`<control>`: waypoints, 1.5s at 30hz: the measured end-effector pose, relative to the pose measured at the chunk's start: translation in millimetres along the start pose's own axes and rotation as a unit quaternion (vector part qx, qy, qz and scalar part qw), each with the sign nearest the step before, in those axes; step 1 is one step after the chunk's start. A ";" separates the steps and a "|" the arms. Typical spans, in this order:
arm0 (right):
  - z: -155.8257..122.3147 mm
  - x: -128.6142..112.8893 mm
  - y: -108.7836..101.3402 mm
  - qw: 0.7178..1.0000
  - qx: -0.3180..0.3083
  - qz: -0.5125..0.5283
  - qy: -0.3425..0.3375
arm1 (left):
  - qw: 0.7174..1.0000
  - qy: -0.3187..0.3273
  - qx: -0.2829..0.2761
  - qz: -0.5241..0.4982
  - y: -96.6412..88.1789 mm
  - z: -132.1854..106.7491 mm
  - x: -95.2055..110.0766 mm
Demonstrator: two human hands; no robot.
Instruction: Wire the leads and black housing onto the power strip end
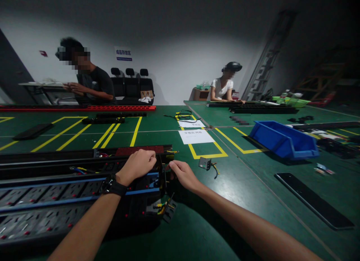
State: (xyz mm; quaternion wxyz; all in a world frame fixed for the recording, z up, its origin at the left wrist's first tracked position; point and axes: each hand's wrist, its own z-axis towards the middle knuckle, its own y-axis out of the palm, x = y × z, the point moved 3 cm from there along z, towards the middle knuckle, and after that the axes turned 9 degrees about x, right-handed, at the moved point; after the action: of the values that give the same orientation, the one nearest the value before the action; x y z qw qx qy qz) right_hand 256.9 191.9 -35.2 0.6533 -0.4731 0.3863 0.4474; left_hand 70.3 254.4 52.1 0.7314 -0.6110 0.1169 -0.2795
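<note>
A stack of long black power strips (56, 201) with blue rails and red-dotted sockets lies at the near left of the green table. My left hand (137, 165), a black watch on its wrist, is closed over the right end of the upper strip. My right hand (182, 174) pinches at the same end, fingers together on a small part I cannot make out. Yellow and green wires (163, 207) stick out of the end below. A small grey bracket with a wire (206, 163) lies just right of my right hand.
A blue bin (284, 139) sits at the right, with a flat black cover plate (315, 204) nearer me. White paper sheets (196, 136) lie in a yellow-marked box. More black strips and a red strip (84, 108) lie farther back. Two other people work at the far tables.
</note>
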 end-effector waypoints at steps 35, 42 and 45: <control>-9.0 -22.4 -166.4 0.923 0.274 -0.245 -0.110 | 1.000 -0.003 -0.006 0.029 -2.4 -4.2 4.5; -18.6 28.1 -199.4 0.921 0.117 -0.369 -0.026 | 1.000 -0.002 -0.003 0.015 1.4 -1.9 0.7; -19.8 28.8 -191.8 0.906 0.085 -0.414 -0.007 | 1.000 -0.005 -0.008 0.017 0.2 -2.2 1.2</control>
State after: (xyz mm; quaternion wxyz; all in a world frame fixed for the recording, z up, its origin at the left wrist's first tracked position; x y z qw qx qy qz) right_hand 446.1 149.9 -14.7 0.8201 -0.5303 0.1874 0.1053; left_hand 70.1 252.0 51.6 0.7316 -0.6161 0.1260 -0.2634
